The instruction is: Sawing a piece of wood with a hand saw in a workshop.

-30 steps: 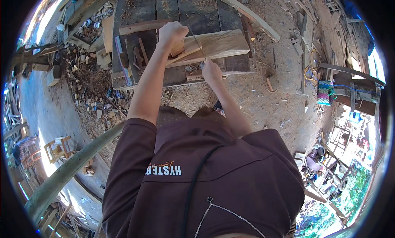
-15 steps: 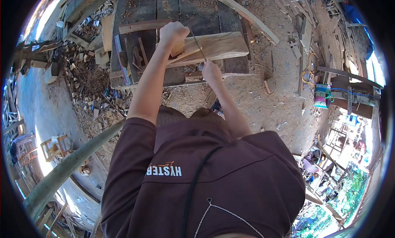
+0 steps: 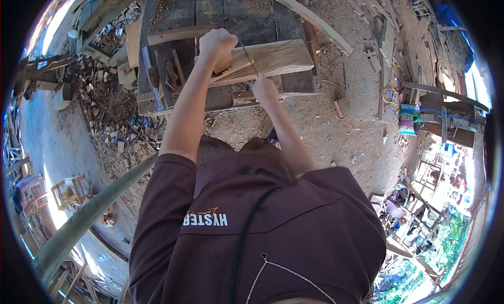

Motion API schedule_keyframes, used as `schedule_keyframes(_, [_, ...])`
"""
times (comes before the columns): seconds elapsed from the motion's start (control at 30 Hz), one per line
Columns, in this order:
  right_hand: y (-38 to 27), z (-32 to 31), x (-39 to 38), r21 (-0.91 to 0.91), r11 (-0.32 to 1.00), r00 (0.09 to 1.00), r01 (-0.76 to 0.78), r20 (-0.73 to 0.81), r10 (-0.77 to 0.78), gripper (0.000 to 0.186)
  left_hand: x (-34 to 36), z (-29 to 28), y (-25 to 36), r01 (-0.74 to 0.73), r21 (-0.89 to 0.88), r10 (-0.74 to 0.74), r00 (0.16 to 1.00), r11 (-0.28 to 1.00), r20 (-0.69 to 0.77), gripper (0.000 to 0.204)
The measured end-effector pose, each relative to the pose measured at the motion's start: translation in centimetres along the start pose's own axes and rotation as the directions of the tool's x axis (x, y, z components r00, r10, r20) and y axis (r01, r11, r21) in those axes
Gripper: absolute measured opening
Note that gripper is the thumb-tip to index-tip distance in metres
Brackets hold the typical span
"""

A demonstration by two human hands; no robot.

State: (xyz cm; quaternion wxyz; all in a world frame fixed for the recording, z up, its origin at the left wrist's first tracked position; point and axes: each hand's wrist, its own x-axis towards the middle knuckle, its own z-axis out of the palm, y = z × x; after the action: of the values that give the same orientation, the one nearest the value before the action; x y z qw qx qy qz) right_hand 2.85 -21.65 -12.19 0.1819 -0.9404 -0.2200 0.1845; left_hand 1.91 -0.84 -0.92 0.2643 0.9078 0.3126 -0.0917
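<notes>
Both my hands are on a thin straight metal tool (image 3: 247, 55) that slants across a pale wooden plank (image 3: 283, 57) on a dark plank workbench (image 3: 247, 15). My left hand (image 3: 216, 44) is closed at the tool's far end, above a small wooden block (image 3: 223, 61) that it partly hides. My right hand (image 3: 265, 89) grips the near end at the plank's front edge. A narrow light strip of wood (image 3: 231, 70) lies under the tool. Short dark sticks (image 3: 177, 65) lie left of my left forearm.
A long curved board (image 3: 320, 23) crosses the bench's right corner. Offcuts (image 3: 121, 146) litter the ground at left, near a slanting pole (image 3: 94, 209) and a wooden frame (image 3: 68, 193). A woven bag (image 3: 408, 119) and cords are at right. What looks like a person in checks (image 3: 27, 186) is far left.
The bench and both hands appear slightly farther left in the picture. Both hands keep their hold, with little visible movement against the plank.
</notes>
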Motion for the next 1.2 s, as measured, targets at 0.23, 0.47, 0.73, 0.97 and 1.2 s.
schedule_keyframes(0.23, [1.5,-1.5,-5.5,-0.014,1.0,0.997,0.001,0.082,0.0,0.024,-0.1,-0.3,-1.4,0.027,-0.032,-0.028,0.999,0.999,-0.031,0.042])
schedule_keyframes(0.47, [0.4,-1.0,-1.4,0.025,0.999,0.998,0.046,0.041,-0.047,0.024,0.0,-0.4,-0.8,0.006,-0.024,-0.005,1.0,1.0,0.011,0.041])
schedule_keyframes(0.73, [-0.6,-0.7,-2.9,0.028,1.0,0.999,-0.01,0.049,0.008,0.022,0.3,0.2,-1.7,0.05,-0.042,-0.051,0.998,0.998,-0.026,0.041])
schedule_keyframes(0.97, [0.6,-1.0,-2.9,-0.002,1.0,0.997,0.019,0.069,-0.019,0.023,-0.2,0.1,-1.1,0.021,-0.005,-0.021,0.998,1.0,-0.062,0.038])
schedule_keyframes(1.2, [-0.2,0.1,-1.0,0.036,0.997,0.998,0.069,-0.017,-0.068,0.021,0.1,0.3,-0.9,0.021,-0.016,-0.022,0.998,1.0,-0.063,0.038])
